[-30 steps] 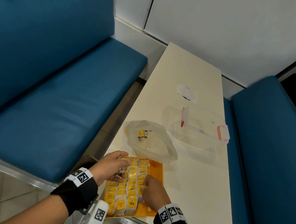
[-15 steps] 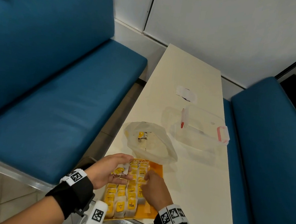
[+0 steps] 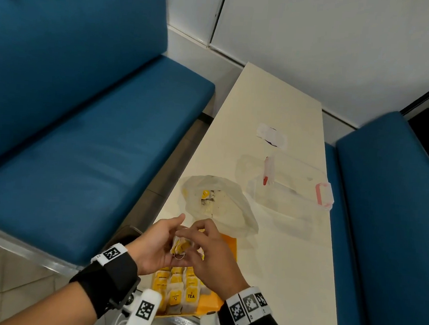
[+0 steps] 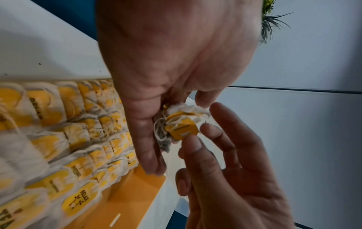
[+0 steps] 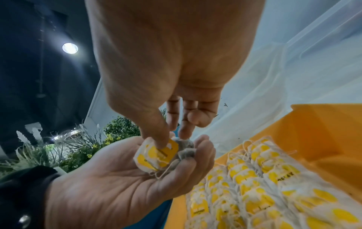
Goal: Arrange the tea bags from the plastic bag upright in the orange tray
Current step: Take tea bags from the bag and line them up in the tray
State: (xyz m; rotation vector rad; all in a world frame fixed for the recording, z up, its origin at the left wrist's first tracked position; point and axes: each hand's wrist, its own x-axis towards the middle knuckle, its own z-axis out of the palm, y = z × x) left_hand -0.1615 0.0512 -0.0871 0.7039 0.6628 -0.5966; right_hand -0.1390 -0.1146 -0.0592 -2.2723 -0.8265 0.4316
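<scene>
Orange tray (image 3: 230,244): at the table's near edge, packed with upright rows of tea bags (image 3: 175,287).
Left hand (image 3: 155,244): palm up above the tray, fingers curled around a crumpled tea bag (image 3: 181,246).
Right hand (image 3: 210,257): thumb and fingertips pinching that tea bag's yellow tag (image 4: 181,129).
Plastic bag (image 3: 227,206): just beyond the tray, a few tea bags inside.
Clear container (image 3: 293,188): farther back, right of the bag.

Orange tray (image 3: 229,249) at the bench's near end, packed with rows of upright white-and-yellow tea bags (image 3: 175,290); one crumpled tea bag (image 3: 180,246) held above it; translucent plastic bag (image 3: 230,209) just beyond, a few bags inside.
</scene>
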